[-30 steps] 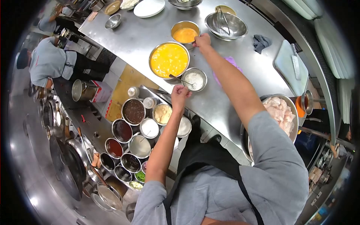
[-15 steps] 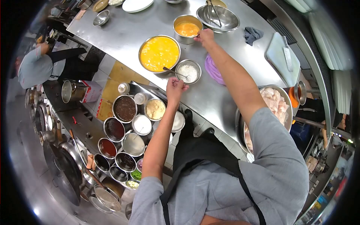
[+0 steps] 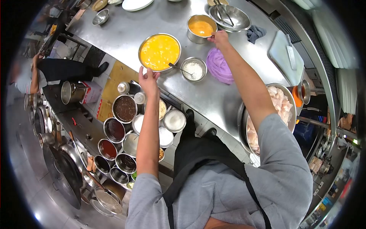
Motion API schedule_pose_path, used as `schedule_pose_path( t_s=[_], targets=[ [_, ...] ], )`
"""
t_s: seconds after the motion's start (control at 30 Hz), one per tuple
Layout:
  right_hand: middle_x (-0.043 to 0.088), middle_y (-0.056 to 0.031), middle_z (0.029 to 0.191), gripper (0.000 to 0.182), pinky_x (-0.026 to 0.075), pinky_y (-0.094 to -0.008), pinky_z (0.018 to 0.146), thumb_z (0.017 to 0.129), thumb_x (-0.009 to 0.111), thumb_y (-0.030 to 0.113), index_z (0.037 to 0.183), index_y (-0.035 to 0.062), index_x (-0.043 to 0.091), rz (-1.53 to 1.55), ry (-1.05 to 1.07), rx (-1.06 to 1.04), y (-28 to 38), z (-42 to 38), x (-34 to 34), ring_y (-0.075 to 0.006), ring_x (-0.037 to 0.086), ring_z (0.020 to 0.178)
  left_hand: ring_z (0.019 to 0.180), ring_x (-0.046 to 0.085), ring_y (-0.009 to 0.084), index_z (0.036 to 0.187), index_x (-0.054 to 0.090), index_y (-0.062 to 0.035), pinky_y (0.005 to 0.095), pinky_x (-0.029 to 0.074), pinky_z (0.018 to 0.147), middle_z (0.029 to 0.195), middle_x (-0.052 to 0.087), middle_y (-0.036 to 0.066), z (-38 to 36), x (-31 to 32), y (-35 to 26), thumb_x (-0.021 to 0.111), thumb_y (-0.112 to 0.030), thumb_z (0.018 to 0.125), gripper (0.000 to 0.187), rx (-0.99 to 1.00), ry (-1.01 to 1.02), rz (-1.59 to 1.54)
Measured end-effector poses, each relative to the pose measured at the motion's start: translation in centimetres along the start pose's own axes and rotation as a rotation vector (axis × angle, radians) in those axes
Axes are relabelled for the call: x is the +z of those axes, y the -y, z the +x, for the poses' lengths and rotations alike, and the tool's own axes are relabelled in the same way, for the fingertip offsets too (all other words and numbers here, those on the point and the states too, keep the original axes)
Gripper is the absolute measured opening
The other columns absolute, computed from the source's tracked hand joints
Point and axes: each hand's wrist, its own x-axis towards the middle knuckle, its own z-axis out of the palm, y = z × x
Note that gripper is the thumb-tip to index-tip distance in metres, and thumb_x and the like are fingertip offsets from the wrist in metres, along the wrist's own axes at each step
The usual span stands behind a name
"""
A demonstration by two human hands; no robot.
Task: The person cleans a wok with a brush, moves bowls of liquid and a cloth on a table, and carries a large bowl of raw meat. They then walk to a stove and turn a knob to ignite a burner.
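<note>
My right hand (image 3: 220, 39) is closed on the near right edge of a steel pot (image 3: 197, 38) holding beaten egg. My left hand (image 3: 148, 79) has its fingers apart at the near rim of a wide bowl of yellow beaten egg (image 3: 160, 51); whether they grip the rim is hard to tell. Between the hands stands a small steel bowl of white powder (image 3: 195, 70), a spoon (image 3: 177, 68) leaning in it. A purple coiled cloth or bag (image 3: 220, 66) lies under my right forearm. Behind the pot sits a steel mixing bowl (image 3: 238, 19) with a whisk or tongs (image 3: 224, 12).
A large bowl of raw pale meat (image 3: 280, 103) stands at the right table edge. Beyond are a cutting board (image 3: 280, 57) with a knife (image 3: 291, 55) and a grey cloth (image 3: 256, 34). Sauce containers (image 3: 125, 108) crowd the lower left. Another person (image 3: 57, 72) is at far left.
My left hand has moved from the small powder bowl to the wide egg bowl. The pot has slid right with my right hand, and the mixing bowl behind it has shifted right too.
</note>
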Motion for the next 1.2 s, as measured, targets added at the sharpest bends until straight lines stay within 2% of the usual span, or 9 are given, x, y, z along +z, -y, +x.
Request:
schedule_pose_path(
  t_s=[0.07,0.17,0.53,0.6,0.8,0.9,0.97,1.03,1.2],
  targets=[
    [0.053,-0.0186,0.087,0.028,0.059,-0.0419,0.058,0.081,0.055,-0.010,0.102,-0.0016,0.039,-0.017,0.084,0.072,-0.2,0.6,-0.9,-0.0282,0.060,0.067,0.069,0.058,0.0149,0.141,0.029,0.0046,0.0275,0.055,0.061,0.083,0.052,0.009,0.8,-0.1,0.5,0.055,-0.011,0.094,0.056,0.004,0.002,-0.015],
    [0.051,-0.0186,0.090,0.028,0.059,-0.0429,0.060,0.083,0.054,-0.010,0.105,-0.0018,0.038,0.001,0.018,0.055,0.3,-0.8,-1.0,-0.0285,0.060,0.069,0.068,0.058,0.0146,0.143,0.028,0.0034,0.0277,0.055,0.062,0.084,0.052,0.008,1.4,0.2,0.5,0.055,-0.010,0.095,0.057,-0.025,0.008,-0.008],
    [0.053,-0.0178,0.087,0.031,0.059,-0.0412,0.055,0.081,0.058,-0.007,0.105,-0.0021,0.039,-0.023,-0.077,0.003,0.0,0.2,-2.0,-0.0271,0.059,0.065,0.072,0.061,0.0173,0.142,0.029,0.0034,0.0278,0.057,0.065,0.091,0.055,0.010,6.5,6.2,1.9,0.056,-0.009,0.093,0.056,-0.061,0.138,-0.073],
    [0.054,-0.0174,0.086,0.031,0.059,-0.0408,0.054,0.081,0.059,-0.007,0.105,-0.0019,0.039,-0.042,-0.088,-0.023,-0.1,1.0,-2.9,-0.0264,0.060,0.064,0.069,0.060,0.0159,0.141,0.030,0.0057,0.0279,0.056,0.062,0.094,0.057,0.013,7.4,7.8,1.9,0.050,-0.006,0.095,0.051,-0.048,0.127,-0.006],
    [0.055,-0.0137,0.085,0.030,0.058,-0.0374,0.053,0.081,0.064,0.001,0.103,-0.0006,0.043,-0.032,-0.019,-0.079,1.2,-0.3,-5.6,-0.0232,0.061,0.065,0.067,0.060,0.0157,0.141,0.030,0.0061,0.0284,0.057,0.062,0.094,0.057,0.013,9.9,10.7,2.4,0.050,-0.002,0.094,0.052,-0.079,0.162,-0.004],
    [0.058,-0.0130,0.086,0.025,0.057,-0.0347,0.054,0.083,0.065,0.009,0.100,0.0007,0.048,-0.358,-0.008,-0.003,2.5,-3.7,-6.6,-0.0222,0.063,0.068,0.067,0.060,0.0157,0.141,0.030,0.0058,0.0278,0.057,0.061,0.094,0.057,0.013,10.9,11.9,2.8,0.051,-0.002,0.094,0.052,-0.073,0.197,-0.006],
    [0.058,-0.0131,0.085,0.026,0.057,-0.0335,0.054,0.081,0.066,0.012,0.098,0.0003,0.052,-0.583,0.519,0.232,3.5,-8.4,-6.4,-0.0221,0.064,0.063,0.067,0.060,0.0163,0.140,0.031,0.0055,0.0274,0.057,0.060,0.094,0.057,0.013,11.1,12.7,2.8,0.051,-0.003,0.094,0.052,-0.068,0.206,0.013],
    [0.057,-0.0105,0.083,0.023,0.057,-0.0319,0.053,0.079,0.067,0.010,0.094,0.0003,0.053,-0.634,0.707,0.351,2.2,-12.5,-5.5,-0.0206,0.063,0.065,0.067,0.061,0.0166,0.140,0.032,0.0059,0.0273,0.058,0.061,0.093,0.057,0.014,11.6,13.3,3.2,0.051,-0.003,0.094,0.050,-0.070,0.206,0.017],
    [0.055,-0.0110,0.081,0.018,0.060,-0.0320,0.055,0.078,0.064,0.002,0.089,-0.0019,0.051,-0.589,0.533,0.113,-3.6,-14.7,-5.1,-0.0206,0.063,0.070,0.074,0.064,0.0223,0.142,0.028,0.0022,0.0303,0.059,0.066,0.099,0.060,0.019,12.6,13.6,2.9,0.055,-0.007,0.094,0.056,-0.108,0.261,0.044]
  ],
)
